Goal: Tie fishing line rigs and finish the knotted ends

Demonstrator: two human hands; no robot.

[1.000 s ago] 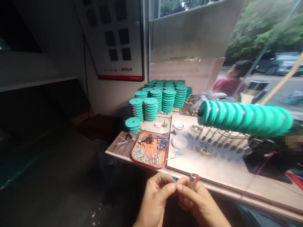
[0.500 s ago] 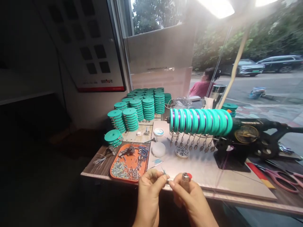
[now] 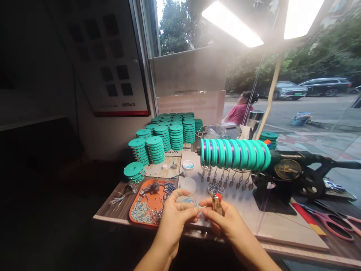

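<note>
Close to the table's front edge, the fingertips of both hands nearly meet. My left hand [image 3: 176,210] pinches thumb against fingers; whatever is between them is too small to make out. A lighter [image 3: 217,205] with a red top stands upright in my right hand [image 3: 225,222], whose thumb and forefinger are also pinched towards the left fingertips. Just behind the hands lie thin light-blue pieces [image 3: 192,202], partly hidden. A round white lid [image 3: 188,185] and a dish of small metal parts [image 3: 216,188] sit behind them.
To the left is an orange tray [image 3: 150,205] of small fittings, with stacks of green spools [image 3: 154,150] behind. A row of green spools [image 3: 235,154] with hanging metal weights sits on a black winding machine [image 3: 287,169]. Pink scissors [image 3: 332,224] lie at right.
The view has shifted, so the table sits slightly lower. My left hand's upper fingers have lifted and spread, and the bluish piece seen at its fingertips no longer shows. The lighter stays in my right hand.
</note>
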